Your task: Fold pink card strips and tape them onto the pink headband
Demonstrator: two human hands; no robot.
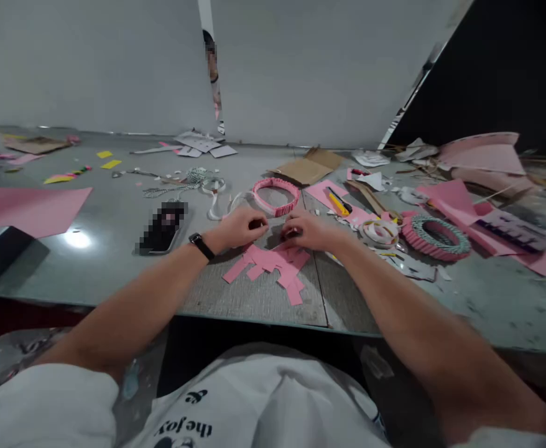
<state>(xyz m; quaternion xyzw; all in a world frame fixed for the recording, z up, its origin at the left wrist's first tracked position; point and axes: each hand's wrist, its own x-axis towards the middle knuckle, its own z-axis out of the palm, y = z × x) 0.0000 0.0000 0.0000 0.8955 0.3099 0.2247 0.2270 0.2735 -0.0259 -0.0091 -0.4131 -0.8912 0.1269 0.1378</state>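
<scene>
Pretty busy craft bench here. Someone's working over a pink paper cutout (268, 264), a flat, comb-like piece with square tabs poking out, lying on the grey tabletop (254, 306) right in front of them. It sits just toward the person from their fingers, and its long axis runs crosswise, left to right, slanting down a bit on the right. The right hand (308, 231) is the nearer one, resting right over the cutout's upper edge, while the left hand (238, 227) sits just past its top-left end, with a black smartwatch (202, 246) on that wrist.

Fingers on both hands curl inward and almost meet above the paper. They could be pinching a small pink bit, but the knuckles hide it, so you can't really tell.

Just beyond the hands is a pleated pink paper ring (275, 196), nicely ribbed. Off to the right there's a second pleated ring with teal trim (436, 239), a roll of tape (379, 233), and a yellow utility knife (338, 202) on some pink card. To the left sit a phone (163, 227) with its screen blurred out and a big, smooth pink sheet (25, 208). Brown corrugated cardboard (308, 167) lies farther back.
</scene>
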